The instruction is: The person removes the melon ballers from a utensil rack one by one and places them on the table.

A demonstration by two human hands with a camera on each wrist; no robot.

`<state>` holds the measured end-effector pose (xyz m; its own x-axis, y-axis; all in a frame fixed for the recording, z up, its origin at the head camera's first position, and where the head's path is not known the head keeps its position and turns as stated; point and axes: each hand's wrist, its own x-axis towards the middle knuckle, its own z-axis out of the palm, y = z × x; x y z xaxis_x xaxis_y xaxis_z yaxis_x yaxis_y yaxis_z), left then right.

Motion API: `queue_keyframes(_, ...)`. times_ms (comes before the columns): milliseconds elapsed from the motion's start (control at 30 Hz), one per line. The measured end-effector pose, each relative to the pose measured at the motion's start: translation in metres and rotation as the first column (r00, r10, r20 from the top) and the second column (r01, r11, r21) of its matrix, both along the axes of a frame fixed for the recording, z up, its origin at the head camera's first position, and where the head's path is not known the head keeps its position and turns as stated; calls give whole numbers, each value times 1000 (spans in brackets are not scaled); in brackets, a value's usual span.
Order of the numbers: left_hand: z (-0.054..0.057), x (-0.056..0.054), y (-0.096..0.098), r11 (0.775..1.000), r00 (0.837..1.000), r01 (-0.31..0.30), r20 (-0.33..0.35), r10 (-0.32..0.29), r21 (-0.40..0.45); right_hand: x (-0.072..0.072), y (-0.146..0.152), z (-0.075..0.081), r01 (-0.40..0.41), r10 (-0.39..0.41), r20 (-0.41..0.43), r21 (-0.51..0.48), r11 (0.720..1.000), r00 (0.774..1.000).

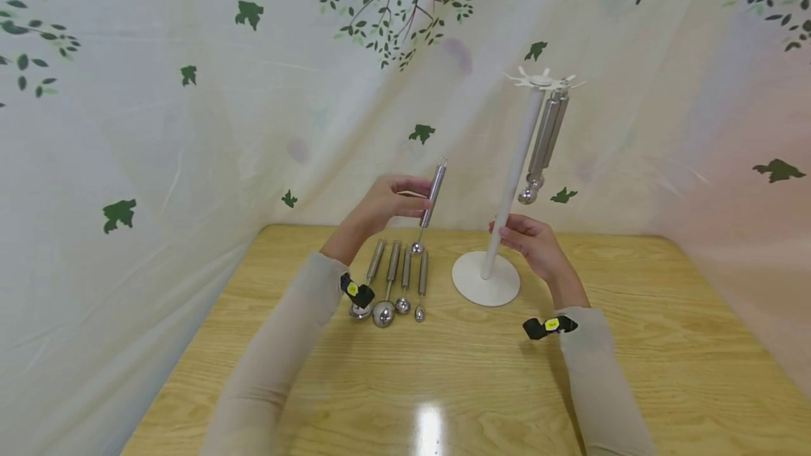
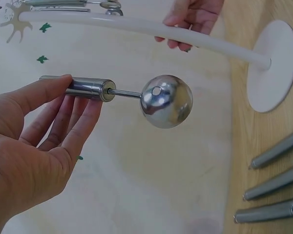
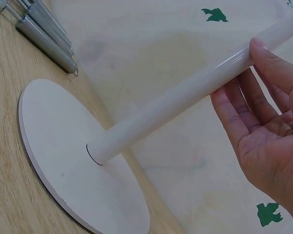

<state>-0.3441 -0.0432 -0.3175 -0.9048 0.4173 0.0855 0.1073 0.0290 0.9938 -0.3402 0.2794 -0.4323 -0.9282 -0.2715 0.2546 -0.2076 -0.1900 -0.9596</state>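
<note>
In the head view my left hand (image 1: 391, 203) pinches a steel melon baller (image 1: 434, 195) by its handle, between thumb and fingertips. Its loop end points up and its small bowl hangs down over the row on the table; the left wrist view shows a tiny hole in that round bowl (image 2: 166, 101). My right hand (image 1: 535, 241) grips the lower pole (image 3: 176, 100) of a white utensil stand, thumb on one side and fingers on the other. From the stand's spoked top (image 1: 538, 81), steel utensils (image 1: 550, 136) hang on the right side.
Several steel scoops (image 1: 392, 266) lie side by side on the wooden table (image 1: 355, 385), left of the stand's round white base (image 1: 465, 287). Behind the table hangs a pale curtain (image 1: 355, 111) printed with leaves and birds.
</note>
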Motion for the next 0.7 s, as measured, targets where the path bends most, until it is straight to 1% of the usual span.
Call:
queue_keyframes(133,-14,0,-21,999,999,-39,26,40,-38,1,0,0,1,-1,-3,8,1000,1000)
queue_keyframes(300,-30,-2,-45,996,995,-76,62,79,-52,1,0,0,-5,5,-8,1,1000,1000)
queue_keyframes(533,-50,1,-76,983,983,-127,116,143,-131,0,0,0,0,0,3,13,1000,1000)
queue_keyframes(700,-64,0,-93,976,976,-146,138,169,-165,0,0,-1,-4,4,0,5,1000,1000)
